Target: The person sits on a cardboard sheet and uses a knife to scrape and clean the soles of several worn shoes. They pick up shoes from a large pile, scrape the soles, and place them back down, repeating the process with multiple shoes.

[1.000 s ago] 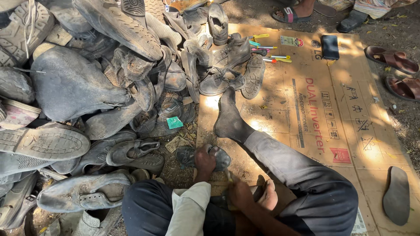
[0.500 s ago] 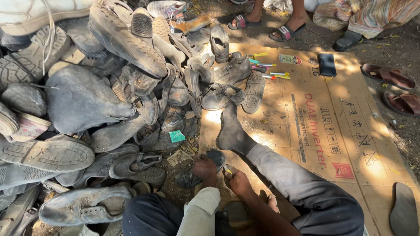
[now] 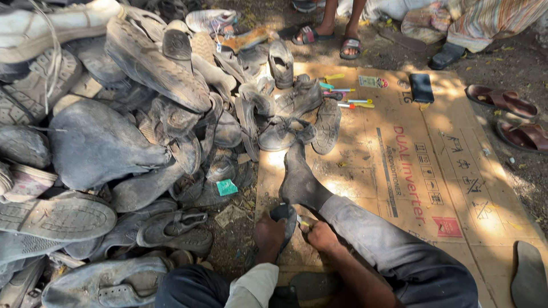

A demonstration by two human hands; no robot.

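Both hands have shifted lower-centre: left hand (image 3: pixel 268 235) stays clamped on a dark sole (image 3: pixel 283 215), right hand (image 3: pixel 322 235) pinches a small blade (image 3: pixel 301 222) against it, trimming underway.

A dark, worn shoe sole (image 3: pixel 282 219) stands tilted at six o'clock, just below the outstretched foot, gripped by the left hand (image 3: pixel 268 236). A small yellow-handled tool (image 3: pixel 302 223) meets its right edge, held by the right hand (image 3: pixel 322 236).
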